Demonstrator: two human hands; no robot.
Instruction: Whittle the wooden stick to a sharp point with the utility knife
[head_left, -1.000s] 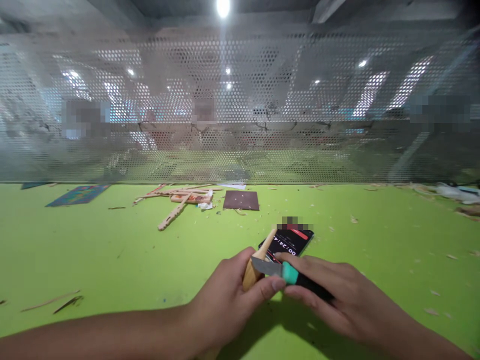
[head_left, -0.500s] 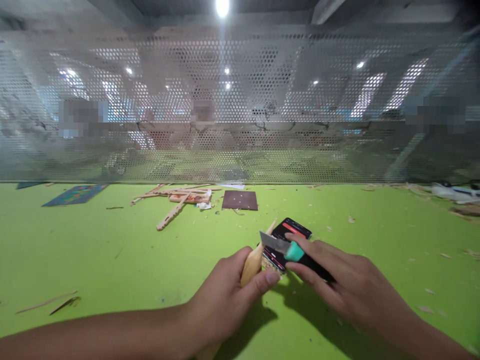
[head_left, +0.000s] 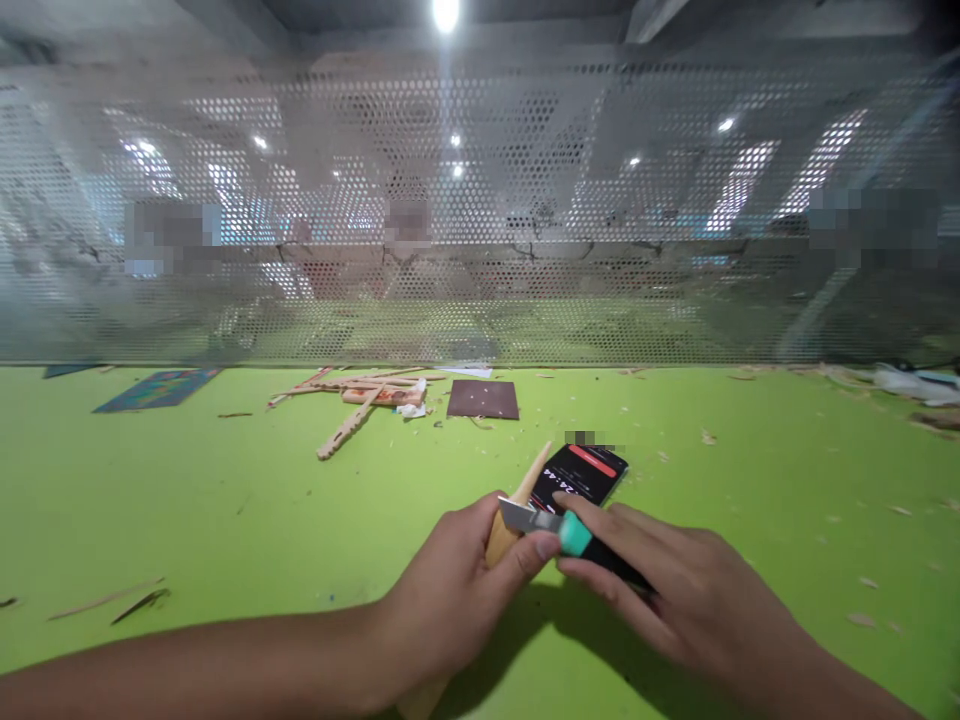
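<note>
My left hand (head_left: 469,585) is wrapped round a pale wooden stick (head_left: 534,473), whose tapered end points up and away from me. In my right hand (head_left: 667,580) is a carving knife (head_left: 576,533) with a black and teal handle. Its short blade (head_left: 517,514) lies across the wood, just above my left thumb. The left thumb reaches close to the teal collar of the knife; whether it touches is hard to tell. Behind both hands a phone (head_left: 592,472) lies with its screen lit, its lower part hidden by the hands.
Carved wooden sticks (head_left: 349,425) lie in a pile at the back, beside a dark brown square sheet (head_left: 482,399). A patterned mat (head_left: 157,390) is at far left. Shavings (head_left: 862,620) dot the green table (head_left: 247,490). A perforated metal screen (head_left: 480,300) stands along the far edge.
The knife blade has slid down the stick, from near its thin tip toward my left thumb. My right hand has moved left and slightly nearer. The left hand keeps its grip.
</note>
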